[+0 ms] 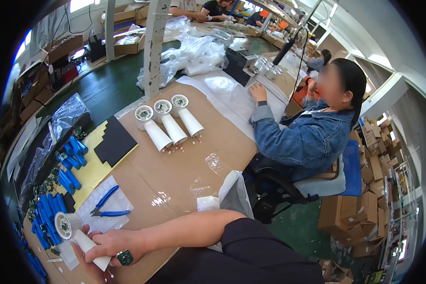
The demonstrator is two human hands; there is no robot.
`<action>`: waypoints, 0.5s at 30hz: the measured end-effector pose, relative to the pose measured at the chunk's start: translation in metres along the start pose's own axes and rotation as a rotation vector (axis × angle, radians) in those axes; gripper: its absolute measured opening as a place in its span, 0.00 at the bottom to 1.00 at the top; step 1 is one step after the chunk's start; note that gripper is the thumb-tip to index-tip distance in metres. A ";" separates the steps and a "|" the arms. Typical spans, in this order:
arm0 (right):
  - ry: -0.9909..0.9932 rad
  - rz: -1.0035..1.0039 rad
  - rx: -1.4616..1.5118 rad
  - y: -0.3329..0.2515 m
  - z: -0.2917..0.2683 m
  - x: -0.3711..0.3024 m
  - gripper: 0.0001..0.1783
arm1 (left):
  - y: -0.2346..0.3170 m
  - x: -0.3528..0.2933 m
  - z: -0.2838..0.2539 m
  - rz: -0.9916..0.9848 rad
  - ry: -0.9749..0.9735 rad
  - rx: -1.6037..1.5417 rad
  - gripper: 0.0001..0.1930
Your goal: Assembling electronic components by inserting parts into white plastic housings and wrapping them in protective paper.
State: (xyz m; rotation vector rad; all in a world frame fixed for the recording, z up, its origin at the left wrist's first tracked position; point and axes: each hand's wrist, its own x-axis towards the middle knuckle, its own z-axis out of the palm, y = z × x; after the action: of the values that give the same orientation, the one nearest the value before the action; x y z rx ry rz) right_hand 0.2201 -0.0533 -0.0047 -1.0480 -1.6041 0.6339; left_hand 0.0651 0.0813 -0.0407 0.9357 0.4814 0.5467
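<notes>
At the lower left, a white housing [91, 250] with a round cup-shaped head and a tapering handle lies between my hands. A small green circuit board shows inside its head. My right hand [120, 242] is closed round the handle from above. Beneath it, my left hand [84, 261] supports the handle, partly hidden. Another green circuit board [125, 257] sits against the fingers of my right hand; how it is held cannot be made out. Thin wires with connectors hang below the handle. Blue-handled pliers [106, 204] lie open just beyond, on a sheet of round white stickers [120, 193].
Three similar white housings [171, 127] lie further up the brown table. Blue cylindrical battery packs [47, 210] with boards crowd the left edge, beside black foam [116, 142] on yellow sheets. A co-worker in a denim jacket [293, 137] sits at right. A metal post [154, 52] rises behind.
</notes>
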 end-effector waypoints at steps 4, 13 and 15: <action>0.018 -0.097 -0.109 0.007 0.004 -0.002 0.33 | 0.000 0.005 0.003 -0.092 -0.259 -0.140 0.33; -0.061 0.020 -0.199 0.019 0.014 -0.001 0.29 | -0.006 0.012 0.011 -0.139 -0.148 -0.078 0.34; -0.051 0.030 -0.176 0.019 0.013 -0.002 0.28 | -0.008 0.015 0.012 -0.157 -0.140 -0.072 0.34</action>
State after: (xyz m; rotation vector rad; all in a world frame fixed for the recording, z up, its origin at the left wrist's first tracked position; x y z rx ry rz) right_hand 0.2141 -0.0449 -0.0250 -1.1948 -1.7158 0.5503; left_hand 0.0854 0.0793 -0.0439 0.8527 0.4026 0.3519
